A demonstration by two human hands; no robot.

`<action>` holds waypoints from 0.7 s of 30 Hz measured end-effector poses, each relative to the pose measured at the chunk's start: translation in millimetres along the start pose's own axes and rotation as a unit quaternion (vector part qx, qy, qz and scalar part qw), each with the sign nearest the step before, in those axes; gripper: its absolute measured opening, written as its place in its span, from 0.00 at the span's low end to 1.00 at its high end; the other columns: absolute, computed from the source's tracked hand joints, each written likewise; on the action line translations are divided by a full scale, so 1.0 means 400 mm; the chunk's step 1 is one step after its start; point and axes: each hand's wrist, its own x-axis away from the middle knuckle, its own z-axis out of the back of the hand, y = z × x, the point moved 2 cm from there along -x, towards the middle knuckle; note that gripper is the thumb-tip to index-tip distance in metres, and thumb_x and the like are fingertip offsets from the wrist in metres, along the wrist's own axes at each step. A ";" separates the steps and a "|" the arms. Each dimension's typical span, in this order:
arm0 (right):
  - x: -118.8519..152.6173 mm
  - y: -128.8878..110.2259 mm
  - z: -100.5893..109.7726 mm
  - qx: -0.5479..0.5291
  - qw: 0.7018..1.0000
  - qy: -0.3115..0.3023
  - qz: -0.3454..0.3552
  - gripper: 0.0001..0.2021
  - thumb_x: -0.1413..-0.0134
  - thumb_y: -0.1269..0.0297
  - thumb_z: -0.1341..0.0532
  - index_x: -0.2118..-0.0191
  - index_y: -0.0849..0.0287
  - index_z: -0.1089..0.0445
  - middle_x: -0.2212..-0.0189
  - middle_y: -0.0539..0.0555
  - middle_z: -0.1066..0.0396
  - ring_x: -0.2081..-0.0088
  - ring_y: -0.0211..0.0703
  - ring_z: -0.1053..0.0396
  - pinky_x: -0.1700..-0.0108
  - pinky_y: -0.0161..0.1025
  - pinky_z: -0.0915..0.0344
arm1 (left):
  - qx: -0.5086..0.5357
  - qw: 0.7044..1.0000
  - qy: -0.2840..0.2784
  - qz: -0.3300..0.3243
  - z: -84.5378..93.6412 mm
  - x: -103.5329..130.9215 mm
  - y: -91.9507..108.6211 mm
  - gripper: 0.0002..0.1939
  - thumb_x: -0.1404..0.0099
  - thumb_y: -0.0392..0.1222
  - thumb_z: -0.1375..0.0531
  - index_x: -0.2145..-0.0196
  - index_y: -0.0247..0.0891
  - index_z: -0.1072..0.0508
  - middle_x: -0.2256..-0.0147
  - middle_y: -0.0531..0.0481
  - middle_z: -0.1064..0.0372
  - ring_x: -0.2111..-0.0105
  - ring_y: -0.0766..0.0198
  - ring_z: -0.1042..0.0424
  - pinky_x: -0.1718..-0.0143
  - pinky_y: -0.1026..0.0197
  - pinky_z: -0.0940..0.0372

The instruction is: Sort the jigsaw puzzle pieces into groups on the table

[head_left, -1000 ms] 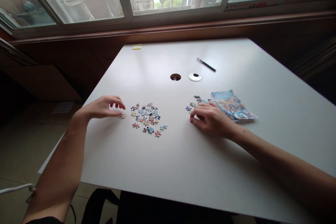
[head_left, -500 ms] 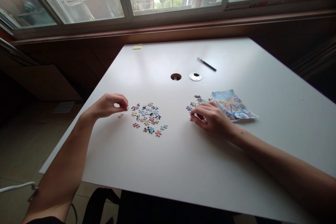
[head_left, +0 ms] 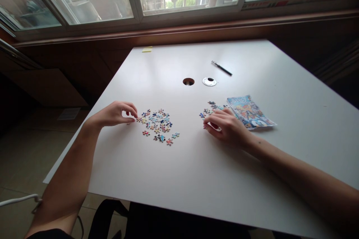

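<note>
Loose jigsaw puzzle pieces (head_left: 159,121) lie in a scattered pile on the white table, left of its middle. At that pile's left edge is my left hand (head_left: 117,114), its thumb and fingers apart, with a puzzle piece (head_left: 139,119) lying just past the fingertips. A second, smaller group of puzzle pieces (head_left: 211,109) is partly hidden by my right hand (head_left: 227,125). That hand rests low, its fingers curled and the tips closed at a small pinkish puzzle piece (head_left: 204,127).
A creased picture sheet (head_left: 249,112) with a colourful cartoon print lies beside my right hand. Farther back on the white table (head_left: 174,171) are a cable hole (head_left: 188,81), its round metal cover (head_left: 209,81), a black pen (head_left: 221,68) and a yellow sticky note (head_left: 147,49).
My left hand's fingers have parted from their pinch, and a puzzle piece now lies by the pile's left edge. My right hand has stayed in place.
</note>
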 end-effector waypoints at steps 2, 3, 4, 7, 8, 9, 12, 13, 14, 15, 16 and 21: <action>-0.001 -0.009 0.002 -0.001 1.000 -0.001 0.014 0.07 0.36 0.71 0.43 0.67 0.57 0.32 0.77 0.48 0.33 0.71 0.39 0.37 0.59 0.39 0.45 | -0.003 0.999 -0.022 0.039 0.013 0.014 -0.017 0.10 0.39 0.48 0.34 0.62 0.42 0.19 0.60 0.49 0.23 0.64 0.63 0.26 0.63 0.64 0.32; -0.001 -0.013 0.002 -0.002 1.000 -0.002 0.023 0.07 0.36 0.71 0.43 0.67 0.57 0.32 0.77 0.48 0.34 0.71 0.39 0.38 0.59 0.39 0.45 | -0.006 0.997 -0.036 0.061 0.017 0.020 -0.027 0.11 0.40 0.47 0.34 0.61 0.42 0.20 0.61 0.50 0.23 0.65 0.63 0.26 0.64 0.65 0.32; -0.001 -0.017 0.001 -0.003 1.000 -0.004 0.031 0.08 0.36 0.71 0.44 0.67 0.58 0.32 0.77 0.48 0.35 0.72 0.39 0.39 0.59 0.39 0.45 | -0.006 0.995 -0.049 0.083 0.020 0.025 -0.037 0.11 0.41 0.47 0.33 0.61 0.42 0.21 0.63 0.50 0.23 0.66 0.63 0.26 0.64 0.65 0.32; 0.002 -0.026 -0.002 -0.010 0.998 -0.013 0.054 0.07 0.36 0.71 0.44 0.67 0.58 0.32 0.77 0.48 0.37 0.72 0.39 0.41 0.59 0.39 0.45 | 0.000 0.991 -0.057 0.123 0.025 0.031 -0.055 0.12 0.43 0.46 0.33 0.61 0.42 0.21 0.66 0.51 0.23 0.66 0.63 0.26 0.66 0.65 0.33; 0.004 -0.029 -0.004 -0.015 0.998 -0.016 0.061 0.07 0.36 0.71 0.44 0.66 0.58 0.32 0.77 0.48 0.37 0.72 0.39 0.41 0.58 0.39 0.44 | 0.002 0.991 -0.053 0.125 0.025 0.031 -0.055 0.12 0.43 0.45 0.34 0.60 0.42 0.21 0.66 0.51 0.23 0.67 0.63 0.26 0.66 0.66 0.33; 0.005 -0.033 -0.005 -0.022 0.997 -0.020 0.067 0.07 0.36 0.71 0.44 0.66 0.58 0.32 0.77 0.48 0.37 0.71 0.39 0.41 0.58 0.40 0.44 | 0.002 0.991 -0.048 0.124 0.024 0.030 -0.052 0.12 0.43 0.45 0.34 0.60 0.42 0.21 0.66 0.52 0.24 0.67 0.63 0.26 0.67 0.66 0.33; 0.007 -0.046 -0.009 -0.043 0.994 -0.040 0.089 0.06 0.35 0.71 0.44 0.65 0.57 0.32 0.76 0.49 0.35 0.71 0.39 0.41 0.58 0.40 0.44 | -0.006 0.993 -0.040 0.108 0.019 0.027 -0.036 0.11 0.42 0.43 0.36 0.61 0.41 0.22 0.68 0.52 0.24 0.69 0.65 0.27 0.68 0.66 0.34; 0.008 -0.051 -0.011 -0.049 0.993 -0.048 0.097 0.06 0.35 0.71 0.44 0.65 0.57 0.33 0.75 0.49 0.34 0.71 0.39 0.41 0.58 0.40 0.44 | -0.007 0.994 -0.035 0.102 0.017 0.025 -0.032 0.10 0.42 0.43 0.36 0.61 0.40 0.22 0.68 0.52 0.24 0.69 0.65 0.27 0.68 0.66 0.34; 0.009 -0.056 -0.013 -0.055 0.992 -0.055 0.103 0.06 0.35 0.71 0.44 0.65 0.57 0.33 0.75 0.50 0.34 0.70 0.39 0.40 0.58 0.40 0.45 | -0.004 0.995 -0.028 0.097 0.015 0.024 -0.029 0.10 0.42 0.43 0.36 0.62 0.40 0.22 0.68 0.51 0.24 0.69 0.65 0.27 0.67 0.66 0.33; 0.010 -0.061 -0.016 -0.060 0.990 -0.061 0.108 0.06 0.35 0.71 0.44 0.65 0.57 0.33 0.74 0.50 0.33 0.70 0.40 0.40 0.58 0.40 0.45 | 0.006 0.996 -0.019 0.092 0.013 0.023 -0.028 0.10 0.42 0.43 0.36 0.62 0.39 0.23 0.67 0.51 0.24 0.68 0.65 0.26 0.67 0.66 0.33; 0.011 -0.066 -0.018 -0.064 0.989 -0.065 0.112 0.06 0.35 0.71 0.44 0.64 0.58 0.33 0.74 0.50 0.33 0.70 0.40 0.40 0.58 0.40 0.45 | 0.022 0.996 -0.008 0.091 0.012 0.021 -0.028 0.10 0.42 0.44 0.36 0.63 0.39 0.23 0.67 0.51 0.24 0.67 0.64 0.26 0.66 0.66 0.32; 0.015 -0.080 -0.027 -0.076 0.986 -0.071 0.130 0.05 0.35 0.71 0.44 0.63 0.57 0.33 0.74 0.50 0.34 0.70 0.40 0.42 0.59 0.40 0.46 | 0.060 0.991 0.014 0.118 0.014 0.002 -0.048 0.09 0.41 0.45 0.36 0.64 0.39 0.21 0.67 0.50 0.22 0.66 0.62 0.24 0.66 0.66 0.31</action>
